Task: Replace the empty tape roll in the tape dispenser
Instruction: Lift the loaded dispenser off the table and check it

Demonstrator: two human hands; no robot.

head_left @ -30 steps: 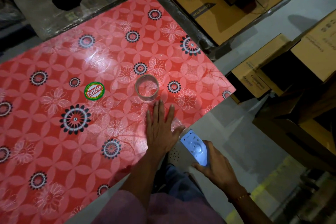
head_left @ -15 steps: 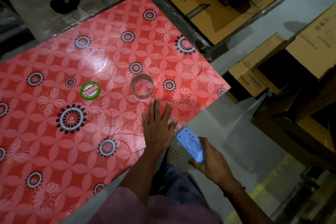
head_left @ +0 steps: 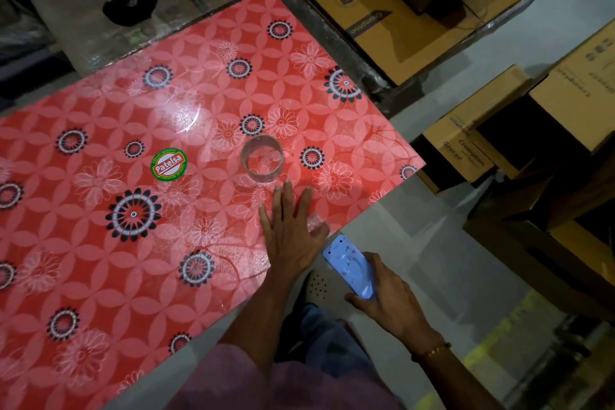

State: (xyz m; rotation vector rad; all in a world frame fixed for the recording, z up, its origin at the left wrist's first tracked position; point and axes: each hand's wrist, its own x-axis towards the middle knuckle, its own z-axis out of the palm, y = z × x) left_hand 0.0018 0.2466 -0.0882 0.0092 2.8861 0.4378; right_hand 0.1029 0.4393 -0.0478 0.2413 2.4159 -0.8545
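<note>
Nearest the camera a pink sleeve fills the bottom edge, with blue trousers and a perforated white shoe showing on the grey floor below the table edge. The right hand, wearing a thin bracelet at the wrist, is held off the near right edge of the table, over the floor; its fingers are wrapped around a light blue tape dispenser, whose flat side faces up and whose far end points toward the table corner. The left hand lies palm down with its fingers spread flat on the red flowered table, gripping nothing; something small, clear and crumpled shows just beside its thumb, too faint to name. Just beyond the fingertips, close but apart, the tape roll stands on its flat side on the table, a thin pale ring through which the pattern shows. To its left a round green and red Patelsa sticker is stuck on the tabletop. Nothing lies between the flat hand and the ring. Beyond the table's far edge sits a grey board with a black object on it. On the right and far right, brown cardboard boxes are stacked along the floor, some with printed lettering, some open and dark inside.
</note>
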